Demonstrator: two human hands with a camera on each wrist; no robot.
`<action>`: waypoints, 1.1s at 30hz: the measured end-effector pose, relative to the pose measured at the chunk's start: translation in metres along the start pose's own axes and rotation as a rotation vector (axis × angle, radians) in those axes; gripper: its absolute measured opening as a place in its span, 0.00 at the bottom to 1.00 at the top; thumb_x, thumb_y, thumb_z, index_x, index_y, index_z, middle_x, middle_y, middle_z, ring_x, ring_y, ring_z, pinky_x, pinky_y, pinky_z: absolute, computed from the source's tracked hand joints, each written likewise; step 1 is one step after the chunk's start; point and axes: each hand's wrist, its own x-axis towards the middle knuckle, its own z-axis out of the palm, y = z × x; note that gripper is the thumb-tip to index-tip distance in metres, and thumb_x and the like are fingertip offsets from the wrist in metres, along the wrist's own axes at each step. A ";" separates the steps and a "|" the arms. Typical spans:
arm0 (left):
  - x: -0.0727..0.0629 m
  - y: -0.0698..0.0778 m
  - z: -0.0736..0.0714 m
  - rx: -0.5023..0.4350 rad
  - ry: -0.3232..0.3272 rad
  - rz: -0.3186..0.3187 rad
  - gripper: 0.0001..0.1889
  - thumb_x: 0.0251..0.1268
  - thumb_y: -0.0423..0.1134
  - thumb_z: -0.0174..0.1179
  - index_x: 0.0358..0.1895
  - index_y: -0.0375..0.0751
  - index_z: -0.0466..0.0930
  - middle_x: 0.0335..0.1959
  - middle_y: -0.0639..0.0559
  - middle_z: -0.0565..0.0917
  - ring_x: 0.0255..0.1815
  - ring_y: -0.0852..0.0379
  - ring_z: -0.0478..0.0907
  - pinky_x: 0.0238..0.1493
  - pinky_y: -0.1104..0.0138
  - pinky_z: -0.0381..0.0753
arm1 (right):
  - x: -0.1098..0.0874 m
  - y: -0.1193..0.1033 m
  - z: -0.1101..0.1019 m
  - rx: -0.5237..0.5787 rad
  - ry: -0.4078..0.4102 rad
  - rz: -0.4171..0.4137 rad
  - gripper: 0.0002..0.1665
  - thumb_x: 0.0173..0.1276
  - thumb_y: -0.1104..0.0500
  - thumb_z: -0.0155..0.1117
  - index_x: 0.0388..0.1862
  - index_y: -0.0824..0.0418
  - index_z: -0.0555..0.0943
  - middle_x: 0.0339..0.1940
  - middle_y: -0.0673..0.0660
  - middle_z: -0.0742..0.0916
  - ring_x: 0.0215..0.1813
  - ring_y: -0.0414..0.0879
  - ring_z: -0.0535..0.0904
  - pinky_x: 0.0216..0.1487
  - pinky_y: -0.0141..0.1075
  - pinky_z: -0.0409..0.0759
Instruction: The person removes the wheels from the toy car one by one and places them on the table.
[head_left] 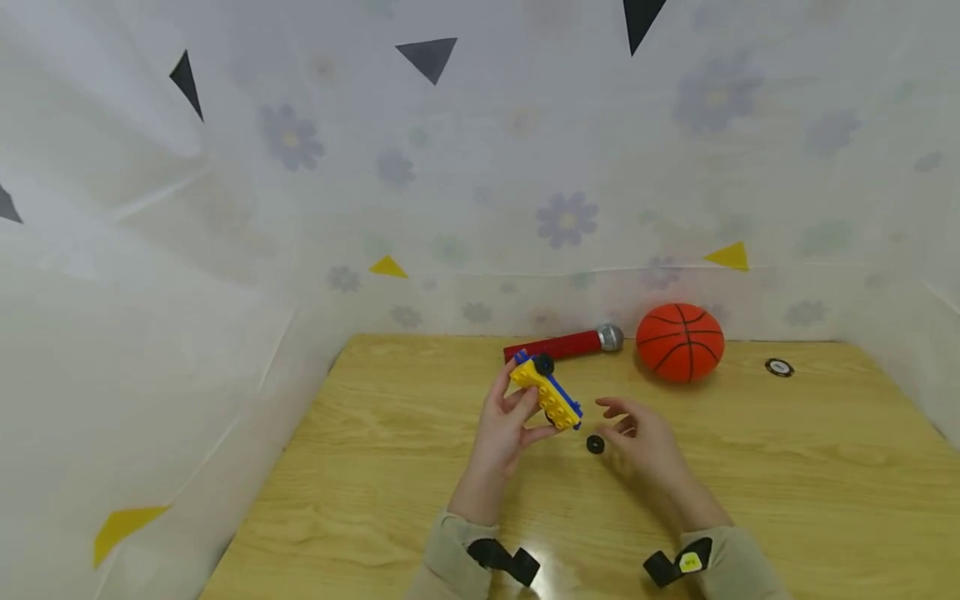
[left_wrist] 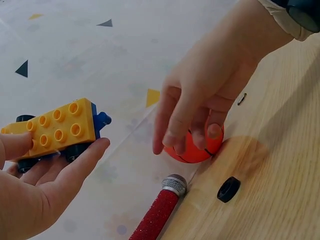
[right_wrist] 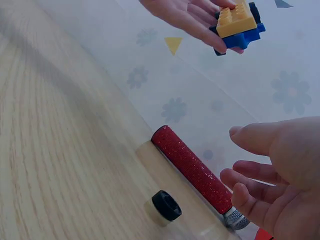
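Observation:
My left hand grips a toy block car above the table, thumb on its studded yellow top and fingers along the underside. The car has a blue base and black wheels, and in the left wrist view a blue knob juts from one end. On the wooden table below lies a small loose black wheel, also visible in the right wrist view as a black ring. Just right of that wheel hovers my right hand, its fingers loosely bent with nothing between them.
A red glittery microphone with a silver head lies along the table's back edge. Beside it sits an orange toy basketball. Farther right is a flat black-and-white disc. Flower-patterned sheeting hangs behind the table.

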 end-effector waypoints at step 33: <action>-0.002 -0.017 0.019 0.102 -0.132 -0.096 0.28 0.76 0.34 0.51 0.76 0.53 0.60 0.55 0.36 0.81 0.57 0.41 0.80 0.41 0.50 0.87 | -0.019 -0.058 -0.031 0.320 0.116 -0.138 0.18 0.75 0.62 0.57 0.60 0.65 0.78 0.41 0.45 0.85 0.37 0.41 0.84 0.34 0.30 0.84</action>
